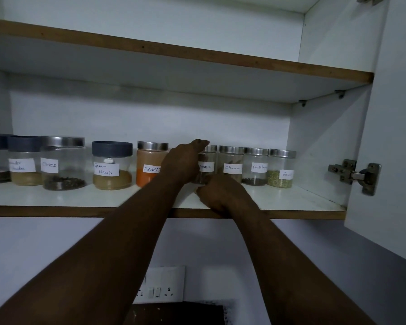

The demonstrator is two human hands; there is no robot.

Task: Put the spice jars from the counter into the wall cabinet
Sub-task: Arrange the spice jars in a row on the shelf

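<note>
A small glass spice jar [206, 166] with a steel lid and a white label stands on the lower cabinet shelf [80, 198], between the red chilli jar [148, 165] and a cinnamon jar [230, 164]. My left hand [182, 163] is wrapped round the small jar's left side, fingers reaching over its top. My right hand [217, 195] sits curled at the jar's base, near the shelf's front edge; whether it holds the jar is hidden. Further right stand the black pepper jar [256, 168] and a fennel jar [281, 168].
Left on the same shelf are the garam masala jar [111, 165], a cloves jar [63, 163] and two dark-lidded jars. The upper shelf [197, 55] is bare. The open cabinet door [389, 137] with its hinge hangs at the right. A wall socket plate [158, 286] is below.
</note>
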